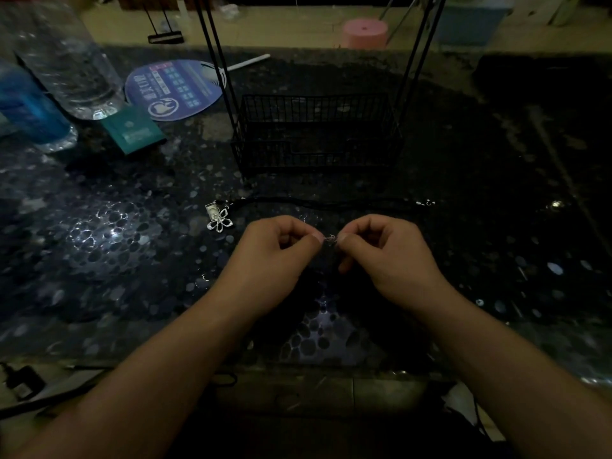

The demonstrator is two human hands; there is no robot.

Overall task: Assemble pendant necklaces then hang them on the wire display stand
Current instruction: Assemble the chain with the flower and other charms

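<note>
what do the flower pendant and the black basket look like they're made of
Flower pendant: probably silver-toned metal, shiny, since its open petal outlines glint. Black basket: thin wire grid with a dark matte finish, likely coated metal; the dim light leaves this uncertain.

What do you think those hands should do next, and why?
Probably finish joining the tiny metal piece that the left hand and right hand pinch between them. The flower pendant lies on the table beside a black cord, and nothing visibly hangs on the wire stand yet.
</note>
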